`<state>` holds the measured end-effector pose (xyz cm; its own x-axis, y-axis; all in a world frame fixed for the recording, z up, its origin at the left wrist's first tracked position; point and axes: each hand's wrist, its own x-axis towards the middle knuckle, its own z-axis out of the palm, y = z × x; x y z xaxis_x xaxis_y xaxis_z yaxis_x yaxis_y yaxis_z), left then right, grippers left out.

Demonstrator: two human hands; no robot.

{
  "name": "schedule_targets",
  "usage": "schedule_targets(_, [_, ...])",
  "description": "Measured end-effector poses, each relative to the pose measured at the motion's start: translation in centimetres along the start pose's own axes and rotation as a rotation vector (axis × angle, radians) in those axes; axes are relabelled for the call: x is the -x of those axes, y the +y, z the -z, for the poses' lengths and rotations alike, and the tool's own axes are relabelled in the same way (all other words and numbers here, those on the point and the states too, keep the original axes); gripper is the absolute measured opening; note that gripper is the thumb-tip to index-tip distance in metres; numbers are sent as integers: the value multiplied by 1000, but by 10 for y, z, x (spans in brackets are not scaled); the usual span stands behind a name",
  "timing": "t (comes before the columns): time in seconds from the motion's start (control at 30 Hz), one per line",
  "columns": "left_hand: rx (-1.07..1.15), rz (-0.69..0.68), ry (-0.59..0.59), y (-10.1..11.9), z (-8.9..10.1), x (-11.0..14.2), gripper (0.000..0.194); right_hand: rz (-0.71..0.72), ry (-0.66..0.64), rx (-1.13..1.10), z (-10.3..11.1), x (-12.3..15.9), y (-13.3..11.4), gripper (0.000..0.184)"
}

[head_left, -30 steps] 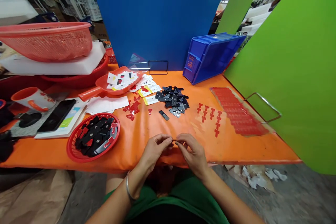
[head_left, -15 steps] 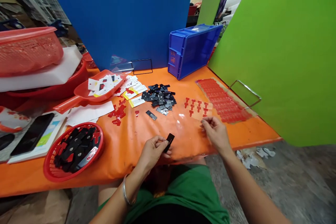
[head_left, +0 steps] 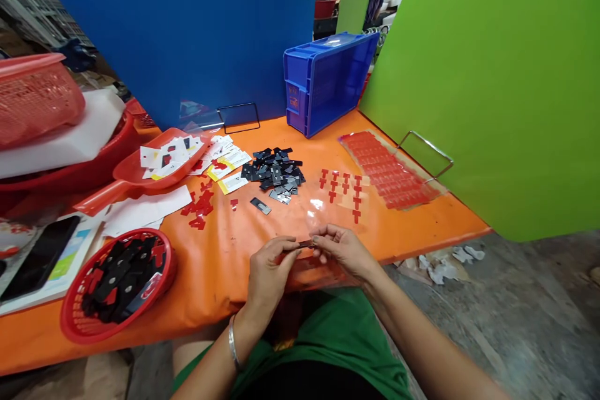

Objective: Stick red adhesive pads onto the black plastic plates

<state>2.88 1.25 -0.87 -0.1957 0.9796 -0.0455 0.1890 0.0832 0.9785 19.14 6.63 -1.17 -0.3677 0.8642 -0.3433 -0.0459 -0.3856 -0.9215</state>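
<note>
My left hand [head_left: 270, 265] and my right hand [head_left: 342, 248] meet at the near edge of the orange table [head_left: 234, 244]. Both pinch one small dark flat piece [head_left: 306, 243] between their fingertips. Beyond them lies a heap of black flat pieces [head_left: 275, 173], with one lone black piece [head_left: 260, 205] in front of it. To the right, red T-shaped stickers [head_left: 340, 185] sit on a clear sheet. Loose red bits [head_left: 199, 204] lie left of the heap. A round red basket [head_left: 115, 282] at the near left holds several black and red pieces.
A sheet of red stickers [head_left: 389, 169] lies far right by a wire stand [head_left: 425, 151]. A blue crate [head_left: 325, 78] leans against the blue board. A red scoop [head_left: 140, 175] holds printed cards. A phone [head_left: 40, 256] lies at the left. Green board [head_left: 492, 87] stands at the right.
My right hand came back from the red T stickers to meet my left hand, and both now pinch the dark piece. The view has turned further right.
</note>
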Motion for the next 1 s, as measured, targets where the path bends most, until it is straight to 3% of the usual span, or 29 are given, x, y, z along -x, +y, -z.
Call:
schedule_targets(0.07, [-29, -78, 8, 3, 0, 3, 9, 17, 18, -38, 0, 0, 0, 28])
schedule_targets(0.13, [-22, -65, -9, 3, 0, 4, 15, 53, 46, -8, 2, 1, 0, 29])
schedule_targets(0.23, [6, 67, -39, 1, -4, 2, 28, 117, 53, 82, 2, 4, -1, 26])
schedule_targets(0.4, [166, 304, -240, -3, -15, -11, 19, 268, 70, 292, 10, 4, 3, 17])
schedule_targets(0.53, [347, 447, -246, 2, -27, -23, 22, 416, 415, 685, 51, -12, 2, 11])
schedule_targets(0.63, [398, 440, -246, 8, -38, -35, 22, 398, 621, 960, 85, -25, -3, 7])
schedule_targets(0.77, [414, 429, -255, 16, -59, -56, 13, 284, 609, 1099, 107, -35, -6, 6])
schedule_targets(1.0, [456, 390, -303, 21, -98, -85, 6, 227, 475, 1186, 112, -45, -10, 9])
